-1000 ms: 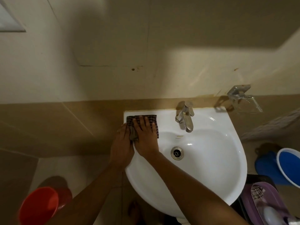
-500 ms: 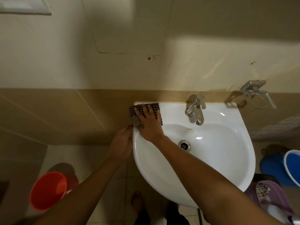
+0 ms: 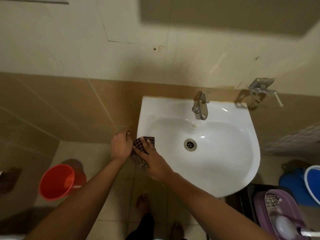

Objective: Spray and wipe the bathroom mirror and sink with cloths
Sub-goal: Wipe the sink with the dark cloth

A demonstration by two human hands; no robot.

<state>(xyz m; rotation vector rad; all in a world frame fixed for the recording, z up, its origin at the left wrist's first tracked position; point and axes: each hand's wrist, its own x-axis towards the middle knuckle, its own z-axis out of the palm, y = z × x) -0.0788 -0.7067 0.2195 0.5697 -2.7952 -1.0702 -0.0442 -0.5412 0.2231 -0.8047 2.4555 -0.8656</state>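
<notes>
The white sink (image 3: 225, 153) hangs on the tan tiled wall, with its drain (image 3: 190, 144) and chrome tap (image 3: 200, 106) in plain sight. A dark checked cloth (image 3: 141, 146) lies over the sink's left rim and hangs off its outer edge. My right hand (image 3: 154, 161) presses on the cloth with its fingers spread and fairly straight. My left hand (image 3: 121, 146) is just outside the rim, touching the cloth's left edge with curled fingers. What those fingers hold is hidden.
A red bucket (image 3: 57, 181) stands on the floor at the left. At the right are a blue bucket (image 3: 311, 184) and a purple basin (image 3: 280, 215) holding another checked cloth and a white object. A metal holder (image 3: 259, 90) juts from the wall. My bare feet (image 3: 142, 203) are below the sink.
The cloth and my right hand have slid from the sink's back left corner down along the left rim toward me. My left hand has stayed beside it at the outer edge.
</notes>
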